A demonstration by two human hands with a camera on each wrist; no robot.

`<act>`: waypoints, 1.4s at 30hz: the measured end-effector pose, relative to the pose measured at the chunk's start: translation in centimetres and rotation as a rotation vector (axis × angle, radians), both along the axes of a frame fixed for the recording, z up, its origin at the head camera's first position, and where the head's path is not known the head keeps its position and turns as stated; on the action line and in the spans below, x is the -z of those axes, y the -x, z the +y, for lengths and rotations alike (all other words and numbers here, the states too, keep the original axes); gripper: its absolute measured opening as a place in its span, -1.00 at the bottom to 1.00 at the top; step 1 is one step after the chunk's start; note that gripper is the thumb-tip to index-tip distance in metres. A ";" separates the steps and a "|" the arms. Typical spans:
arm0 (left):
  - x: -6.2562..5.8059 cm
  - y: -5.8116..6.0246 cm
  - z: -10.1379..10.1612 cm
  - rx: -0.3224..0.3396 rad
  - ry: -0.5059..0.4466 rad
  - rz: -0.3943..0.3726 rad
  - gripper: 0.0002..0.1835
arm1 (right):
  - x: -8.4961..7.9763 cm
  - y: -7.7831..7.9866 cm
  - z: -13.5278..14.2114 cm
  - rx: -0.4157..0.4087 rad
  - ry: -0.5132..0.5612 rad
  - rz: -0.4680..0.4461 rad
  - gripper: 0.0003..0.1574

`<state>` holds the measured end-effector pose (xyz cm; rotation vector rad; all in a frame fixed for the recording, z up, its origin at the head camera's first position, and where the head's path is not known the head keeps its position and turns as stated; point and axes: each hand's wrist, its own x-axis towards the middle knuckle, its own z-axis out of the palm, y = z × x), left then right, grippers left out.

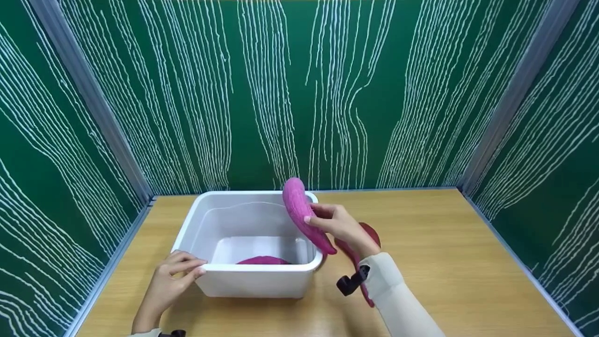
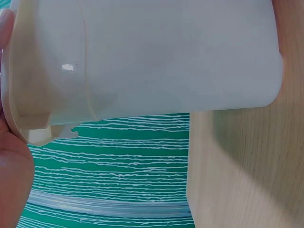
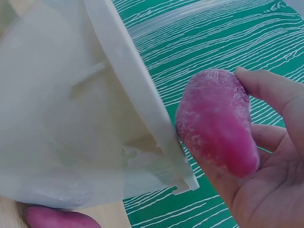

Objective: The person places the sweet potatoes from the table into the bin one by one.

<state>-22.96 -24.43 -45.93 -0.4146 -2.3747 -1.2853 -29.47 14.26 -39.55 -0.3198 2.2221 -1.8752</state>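
My right hand [image 1: 339, 227] holds a long, curved magenta sweet potato [image 1: 299, 208] between thumb and fingers, over the right rim of a white plastic bin [image 1: 252, 283]. The sweet potato tilts, its thick end up and its tapered end down, outside the rim. In the right wrist view its rough skin [image 3: 216, 118] shows beside the bin's edge. My left hand [image 1: 171, 276] grips the bin's front left corner, thumb outside the rim. Inside the bin lies another magenta piece [image 1: 264, 260], mostly hidden by the front wall.
On the wooden table [image 1: 430, 262], right of the bin, lie reddish pieces [image 1: 370, 232], partly covered by my right wrist; how many I cannot tell. Green panels [image 1: 262, 93] with white wavy lines enclose the table at the back and sides.
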 end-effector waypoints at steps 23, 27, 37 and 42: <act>-1.4 -1.0 0.9 0.041 -0.008 0.114 -0.79 | -0.6 0.4 -2.1 -0.023 -0.105 0.071 -0.28; -2.5 -1.6 1.4 0.077 -0.014 0.155 -0.79 | -0.6 0.5 -2.2 -0.039 -0.106 0.099 -0.29; -2.3 -1.6 1.2 0.043 -0.013 0.078 -0.81 | -0.5 0.6 -2.6 -0.039 -0.121 0.058 -0.30; -0.6 -0.4 0.4 0.006 -0.009 0.023 -0.79 | -0.6 0.6 -2.8 -0.052 -0.113 0.053 -0.32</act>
